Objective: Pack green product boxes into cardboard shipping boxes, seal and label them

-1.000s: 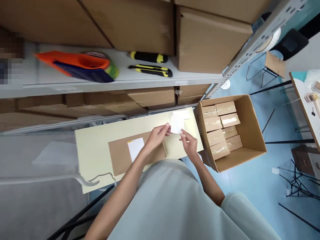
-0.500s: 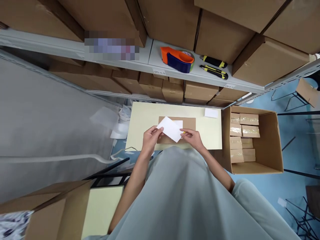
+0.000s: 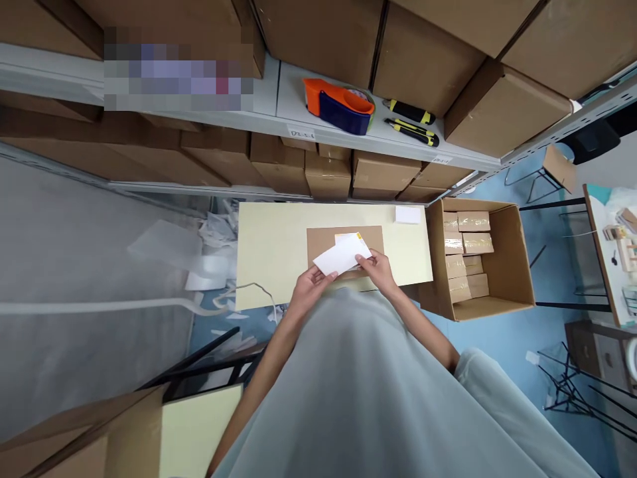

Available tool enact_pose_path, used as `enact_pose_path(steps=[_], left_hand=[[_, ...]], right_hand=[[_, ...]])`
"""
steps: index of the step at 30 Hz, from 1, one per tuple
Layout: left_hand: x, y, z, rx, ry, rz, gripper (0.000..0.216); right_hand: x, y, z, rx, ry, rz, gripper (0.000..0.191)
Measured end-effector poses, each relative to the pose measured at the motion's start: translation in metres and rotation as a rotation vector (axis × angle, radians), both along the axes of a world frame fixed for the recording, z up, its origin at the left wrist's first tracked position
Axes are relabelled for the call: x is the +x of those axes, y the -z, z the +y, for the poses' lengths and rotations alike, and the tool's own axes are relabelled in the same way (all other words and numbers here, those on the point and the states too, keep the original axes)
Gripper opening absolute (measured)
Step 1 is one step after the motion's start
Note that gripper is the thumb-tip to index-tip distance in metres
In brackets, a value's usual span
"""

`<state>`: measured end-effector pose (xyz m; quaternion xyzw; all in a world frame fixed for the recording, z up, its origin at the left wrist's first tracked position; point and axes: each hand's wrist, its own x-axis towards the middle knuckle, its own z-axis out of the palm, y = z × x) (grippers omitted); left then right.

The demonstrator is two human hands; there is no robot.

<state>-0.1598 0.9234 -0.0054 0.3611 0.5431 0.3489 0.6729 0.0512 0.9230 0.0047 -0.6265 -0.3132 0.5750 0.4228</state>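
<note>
Between my hands is a blank white card [image 3: 339,257], tilted over the table. My left hand [image 3: 309,287] pinches its lower left corner, thumb on top. At its right end, my right hand [image 3: 378,269] grips it with the thumb above and fingers beneath. Behind the card, a second white piece of paper [image 3: 347,238] shows only its upper part, with a small yellow-orange mark at its corner. Under both lies a flat brown cardboard piece [image 3: 319,240] on the pale yellow tabletop [image 3: 273,252].
A white card stack [image 3: 407,215] sits at the table's back right. Beside the table, an open carton [image 3: 508,265] holds small brown boxes. The shelf above bears an orange-blue tape dispenser [image 3: 339,106] and black-yellow cutters [image 3: 412,113]. A loose cable [image 3: 256,287] hangs at left.
The white card has turned flatter, and my right hand has closed further over its right end. The yellow-orange mark has come into view above the card. My head view has shifted rightward.
</note>
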Motion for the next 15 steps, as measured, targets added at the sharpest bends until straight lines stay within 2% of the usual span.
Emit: enact_pose_path(steps=[4, 8, 12, 15], left_hand=[[-0.007, -0.009, 0.025, 0.122, -0.021, 0.081, 0.085], [-0.005, -0.021, 0.048, 0.177, 0.118, 0.145, 0.069], [0.003, -0.033, 0.054, 0.202, 0.143, 0.147, 0.059], [0.007, -0.042, 0.051, 0.198, 0.234, 0.112, 0.053]], right_hand=[[0.005, -0.015, 0.002, 0.006, -0.084, -0.010, 0.054], [0.008, -0.032, 0.008, 0.044, -0.125, 0.002, 0.052], [0.004, -0.040, 0.011, 0.090, -0.014, 0.006, 0.055], [0.001, -0.044, 0.011, 0.109, 0.059, -0.034, 0.057]])
